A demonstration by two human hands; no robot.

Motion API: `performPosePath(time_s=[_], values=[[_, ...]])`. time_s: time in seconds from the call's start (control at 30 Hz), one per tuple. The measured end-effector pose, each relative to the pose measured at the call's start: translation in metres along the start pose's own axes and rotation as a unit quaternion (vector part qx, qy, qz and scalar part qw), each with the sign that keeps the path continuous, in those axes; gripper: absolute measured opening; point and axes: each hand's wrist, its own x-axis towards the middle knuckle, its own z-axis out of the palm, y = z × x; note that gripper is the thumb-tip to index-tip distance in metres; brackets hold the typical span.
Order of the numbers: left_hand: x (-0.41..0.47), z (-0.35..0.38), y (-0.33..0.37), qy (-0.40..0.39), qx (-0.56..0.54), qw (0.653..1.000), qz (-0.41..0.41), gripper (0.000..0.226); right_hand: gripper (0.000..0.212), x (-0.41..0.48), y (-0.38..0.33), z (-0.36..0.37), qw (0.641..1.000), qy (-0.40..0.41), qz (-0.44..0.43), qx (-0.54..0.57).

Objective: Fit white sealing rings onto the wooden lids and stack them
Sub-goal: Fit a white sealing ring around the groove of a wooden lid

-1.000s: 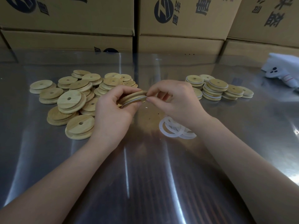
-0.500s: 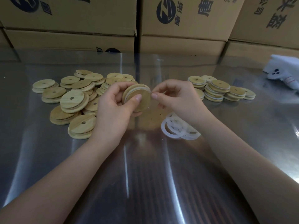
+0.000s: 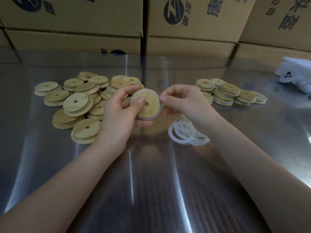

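Observation:
My left hand (image 3: 117, 113) holds a round wooden lid (image 3: 149, 107) upright over the table, thumb pressed on its face near the centre hole. A white sealing ring (image 3: 159, 109) runs around the lid's rim. My right hand (image 3: 186, 101) pinches that ring at the lid's right edge. Several loose white rings (image 3: 183, 133) lie on the table below my right wrist. A heap of bare wooden lids (image 3: 77, 103) lies to the left. Short stacks of lids with white rings (image 3: 227, 94) stand to the right.
The work surface is a shiny metal table (image 3: 151, 182). Cardboard boxes (image 3: 185, 22) form a wall along its far edge. A white cloth item (image 3: 296, 76) with dark spots lies at the far right.
The lid has turned from edge-on to face toward me. My right fingers have worked along the ring at its right rim.

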Motion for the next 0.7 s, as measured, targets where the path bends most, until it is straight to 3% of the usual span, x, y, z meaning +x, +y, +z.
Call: performPosePath(time_s=[0.23,0.43,0.53,0.7], values=[[0.0009,-0.0019,-0.0011,-0.009,0.003,1.000,-0.025,0.021,0.009,0.0005,-0.0009,0.0005,0.999,-0.011,0.031,0.015],[0.0015,-0.0038,-0.0005,-0.014,-0.029,0.998,-0.045,0.023,0.007,0.0001,-0.0006,0.0014,0.993,-0.031,0.063,0.096],[0.0018,-0.0033,0.0001,-0.020,-0.058,0.996,-0.058,0.028,0.018,-0.0002,0.0011,0.0026,0.989,-0.055,0.089,0.108],[0.0031,-0.0027,0.0024,-0.041,-0.127,0.986,-0.104,0.030,0.016,0.0004,0.0016,0.0002,0.983,-0.053,0.100,0.143]])
